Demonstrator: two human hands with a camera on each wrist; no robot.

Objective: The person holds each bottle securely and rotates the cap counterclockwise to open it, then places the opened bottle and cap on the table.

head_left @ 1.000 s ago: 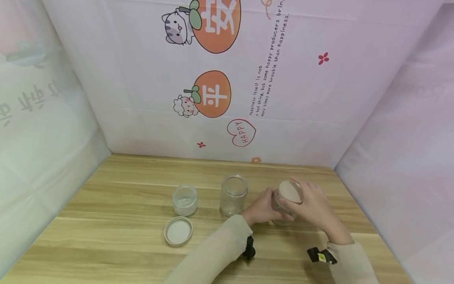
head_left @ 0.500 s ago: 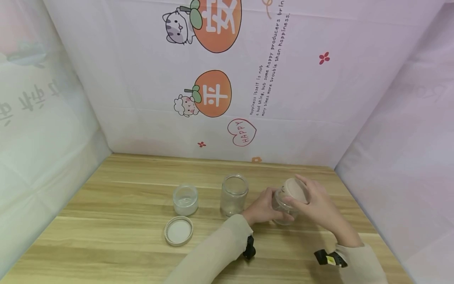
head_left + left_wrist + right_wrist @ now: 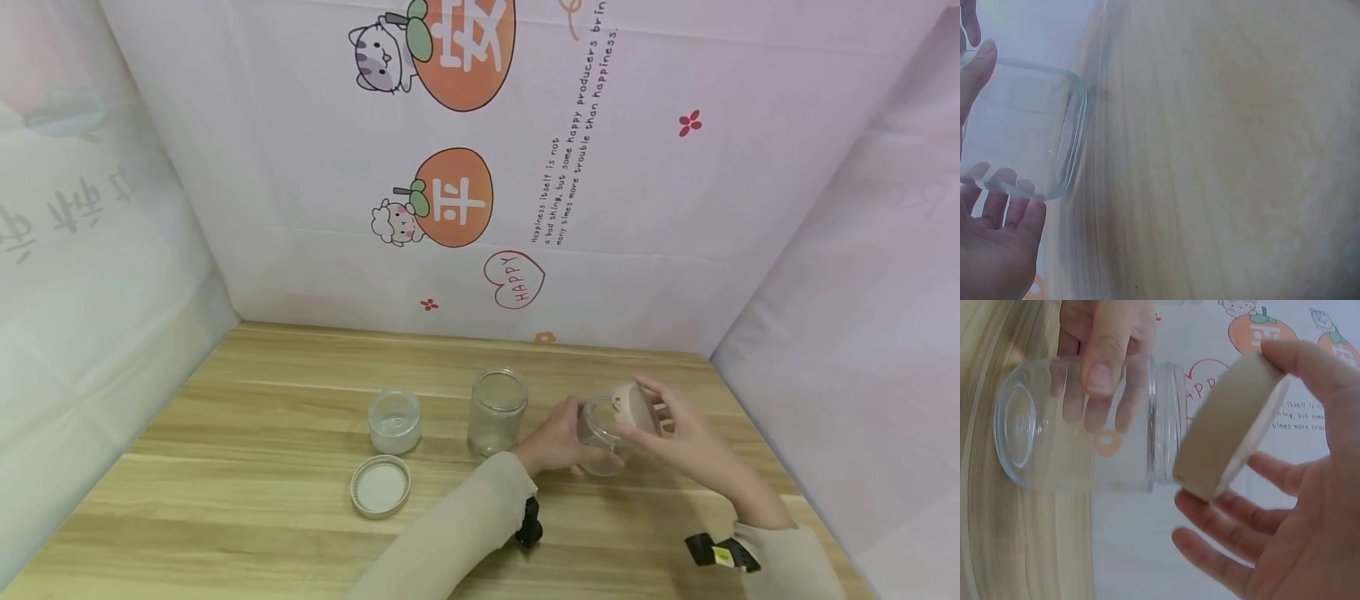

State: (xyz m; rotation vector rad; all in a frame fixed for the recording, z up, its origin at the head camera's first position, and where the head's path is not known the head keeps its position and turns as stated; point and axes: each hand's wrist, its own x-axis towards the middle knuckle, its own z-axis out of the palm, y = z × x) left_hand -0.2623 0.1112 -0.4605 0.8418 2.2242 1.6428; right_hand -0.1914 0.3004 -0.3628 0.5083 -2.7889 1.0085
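A clear glass jar [image 3: 600, 454] stands upright on the wooden table at the right. My left hand [image 3: 558, 440] grips it from the left, its thumb across the near side; the left wrist view shows the jar [image 3: 1022, 125] between thumb and fingers. My right hand [image 3: 693, 446] holds a beige lid [image 3: 636, 408] by its edge, thumb on one side and fingers on the other. Tilted, the lid [image 3: 1229, 425] hangs off the jar's threaded mouth [image 3: 1169, 425], its lower edge right at the rim. The jar looks to hold nothing.
Left of my hands stands a taller lidless glass jar [image 3: 498, 412]. Farther left is a short, frosted-looking lidless jar [image 3: 394, 422], with a loose lid [image 3: 380, 487] lying inside up in front of it. A printed white cloth [image 3: 600, 275] walls off the table's back and sides.
My right hand has lifted the lid off the jar's mouth, moving it right and tipping it onto its side. The left hand stays around the jar.
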